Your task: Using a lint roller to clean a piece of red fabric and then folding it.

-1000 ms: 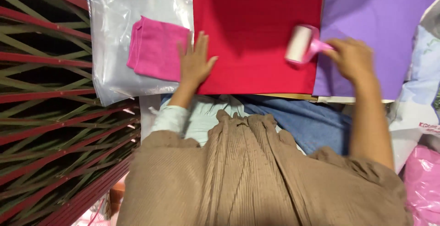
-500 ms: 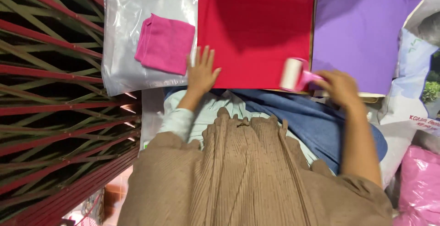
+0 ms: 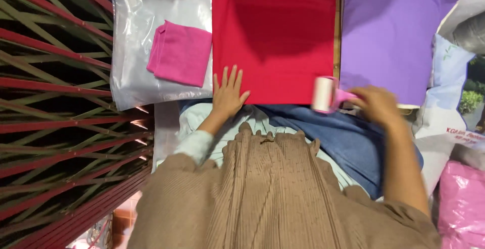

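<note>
A red cloth (image 3: 275, 37) lies flat in front of me. My left hand (image 3: 228, 93) rests flat with fingers spread on its near left corner. My right hand (image 3: 378, 105) grips the pink handle of a lint roller (image 3: 325, 95), whose white roll sits at the cloth's near right corner. A purple cloth (image 3: 391, 32) lies to the right of the red one, and a folded pink cloth (image 3: 180, 53) lies on a clear plastic bag (image 3: 146, 21) to the left.
A red metal lattice gate (image 3: 55, 117) fills the left side. A pink plastic bag (image 3: 462, 208) and light printed bags (image 3: 444, 122) lie at the right. My blue jeans (image 3: 328, 133) and tan ribbed top (image 3: 273, 198) fill the near view.
My right hand has drawn the lint roller down the red cloth toward me, from its far right part to the near right corner. My left hand stays pressed on the cloth.
</note>
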